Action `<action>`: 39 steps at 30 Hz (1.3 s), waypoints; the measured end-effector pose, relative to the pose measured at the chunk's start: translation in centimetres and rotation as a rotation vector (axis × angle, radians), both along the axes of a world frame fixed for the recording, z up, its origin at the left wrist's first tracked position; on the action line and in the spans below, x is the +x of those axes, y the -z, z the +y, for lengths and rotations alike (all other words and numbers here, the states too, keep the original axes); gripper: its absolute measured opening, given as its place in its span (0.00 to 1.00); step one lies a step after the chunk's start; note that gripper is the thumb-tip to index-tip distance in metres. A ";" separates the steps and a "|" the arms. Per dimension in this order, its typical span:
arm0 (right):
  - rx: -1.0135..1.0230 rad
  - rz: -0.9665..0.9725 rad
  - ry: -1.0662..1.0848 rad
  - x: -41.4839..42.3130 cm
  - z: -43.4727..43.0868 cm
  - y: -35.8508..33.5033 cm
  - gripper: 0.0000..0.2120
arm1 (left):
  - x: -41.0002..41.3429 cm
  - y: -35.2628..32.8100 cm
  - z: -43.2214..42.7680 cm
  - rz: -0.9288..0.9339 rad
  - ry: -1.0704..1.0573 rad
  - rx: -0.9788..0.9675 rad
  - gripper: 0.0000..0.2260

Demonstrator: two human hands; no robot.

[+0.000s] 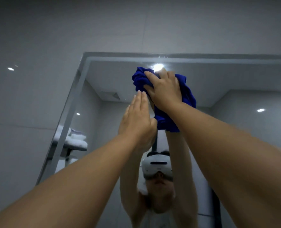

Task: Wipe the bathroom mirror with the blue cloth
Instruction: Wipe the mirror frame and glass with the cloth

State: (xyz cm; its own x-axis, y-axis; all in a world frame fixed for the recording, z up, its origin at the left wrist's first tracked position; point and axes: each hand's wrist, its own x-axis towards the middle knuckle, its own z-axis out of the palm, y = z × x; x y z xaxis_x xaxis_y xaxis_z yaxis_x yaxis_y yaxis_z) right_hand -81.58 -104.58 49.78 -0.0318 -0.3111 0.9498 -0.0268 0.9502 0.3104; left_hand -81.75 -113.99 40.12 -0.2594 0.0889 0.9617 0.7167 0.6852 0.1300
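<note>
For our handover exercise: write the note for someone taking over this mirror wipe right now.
Right hand: grips the bunched blue cloth, pressed on the mirror near its top edge.
Left hand: flat, fingers straight, beside the cloth, holding nothing.
Done: cloth is at the top; wiped area cannot be told.
Left: probably work downward over the rest of the glass.

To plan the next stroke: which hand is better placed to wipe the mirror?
Right: the right hand holds the crumpled blue cloth on the rectangular mirror; the left hand lies flat, holding nothing.
</note>
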 end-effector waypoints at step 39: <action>-0.285 0.038 0.175 1.4 2.5 -4.1 0.22 | -2.0 -3.3 -3.0 0.039 -0.083 -0.039 0.28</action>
